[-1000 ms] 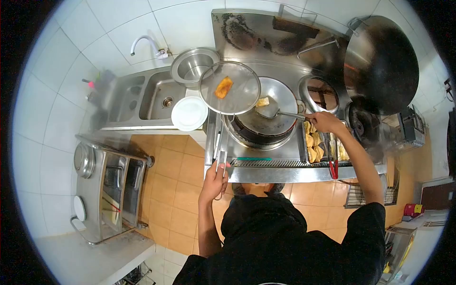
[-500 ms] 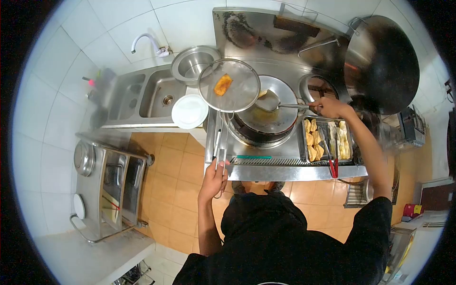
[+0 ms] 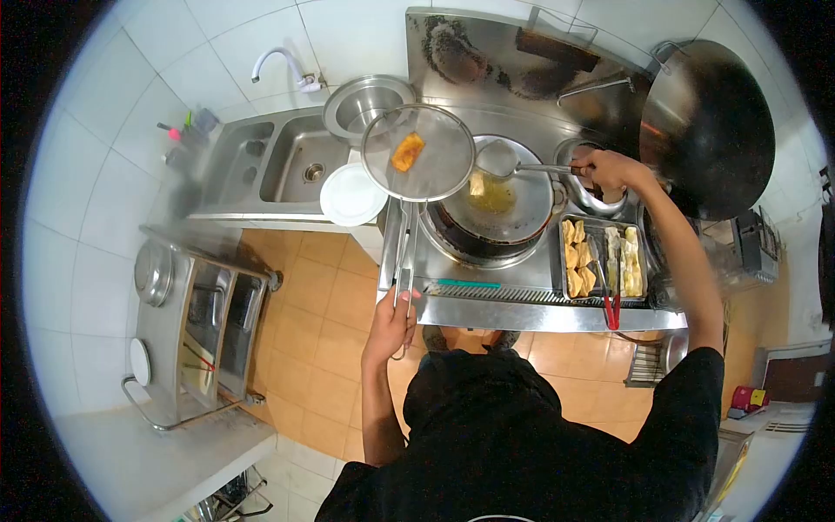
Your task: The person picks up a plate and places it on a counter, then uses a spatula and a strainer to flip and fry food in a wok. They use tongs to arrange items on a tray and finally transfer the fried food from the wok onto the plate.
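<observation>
My left hand is closed on the long wire handle of a round mesh strainer. A golden fried piece rests in the strainer, which is over the left side of the wok. With my right hand I grip the handle of a metal ladle, its round head above the wok's far side. A pale piece of food sits by the yellowish oil in the wok. The strainer covers part of the wok's left rim.
Right of the wok, a metal tray holds several folded pieces and red-handled tongs. A white plate and steel pot stand by the sink. A large wok leans against the back wall. A trolley stands left.
The ladle has lifted up and away from the oil, its head now toward the wok's far rim. The pale piece shows more fully. My left hand and the strainer stay nearly still.
</observation>
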`<state>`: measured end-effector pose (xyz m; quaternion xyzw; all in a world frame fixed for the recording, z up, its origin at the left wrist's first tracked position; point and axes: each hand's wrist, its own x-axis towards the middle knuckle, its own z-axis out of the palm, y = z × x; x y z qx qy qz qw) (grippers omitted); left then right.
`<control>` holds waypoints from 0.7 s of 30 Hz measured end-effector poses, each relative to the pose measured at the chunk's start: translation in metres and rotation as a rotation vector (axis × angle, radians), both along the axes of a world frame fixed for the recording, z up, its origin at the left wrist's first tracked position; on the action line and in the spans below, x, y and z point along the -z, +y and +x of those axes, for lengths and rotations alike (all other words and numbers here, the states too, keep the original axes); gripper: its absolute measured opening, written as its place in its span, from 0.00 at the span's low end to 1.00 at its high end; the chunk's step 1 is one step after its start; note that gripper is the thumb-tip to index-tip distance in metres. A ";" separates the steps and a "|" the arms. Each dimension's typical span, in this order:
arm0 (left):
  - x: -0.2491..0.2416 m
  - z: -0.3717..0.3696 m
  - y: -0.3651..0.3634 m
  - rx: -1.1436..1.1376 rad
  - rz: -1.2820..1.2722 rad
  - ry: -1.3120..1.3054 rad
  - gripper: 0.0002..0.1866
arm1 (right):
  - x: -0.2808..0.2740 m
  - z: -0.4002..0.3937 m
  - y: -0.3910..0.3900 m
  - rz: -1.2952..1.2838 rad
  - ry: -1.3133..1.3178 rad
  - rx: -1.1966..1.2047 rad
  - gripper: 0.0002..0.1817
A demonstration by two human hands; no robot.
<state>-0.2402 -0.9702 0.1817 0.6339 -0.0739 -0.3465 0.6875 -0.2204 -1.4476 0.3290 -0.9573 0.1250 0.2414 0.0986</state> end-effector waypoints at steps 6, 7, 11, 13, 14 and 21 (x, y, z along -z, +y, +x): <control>0.001 0.000 -0.001 0.004 -0.001 0.002 0.15 | 0.002 -0.010 -0.015 -0.058 -0.030 -0.034 0.21; 0.001 0.001 -0.002 0.005 -0.004 0.002 0.15 | 0.007 -0.013 -0.016 -0.052 -0.050 -0.057 0.21; 0.003 0.003 -0.004 0.030 -0.012 -0.005 0.15 | 0.022 -0.024 -0.003 -0.105 -0.067 -0.040 0.21; 0.004 0.002 -0.008 0.037 -0.010 -0.010 0.15 | 0.044 -0.026 -0.011 -0.126 -0.092 -0.096 0.21; 0.004 0.002 -0.009 0.040 -0.007 -0.014 0.15 | 0.046 -0.031 0.000 -0.169 -0.110 -0.050 0.21; -0.002 0.001 -0.013 0.077 0.002 0.003 0.15 | 0.063 -0.053 0.022 -0.284 -0.317 0.085 0.22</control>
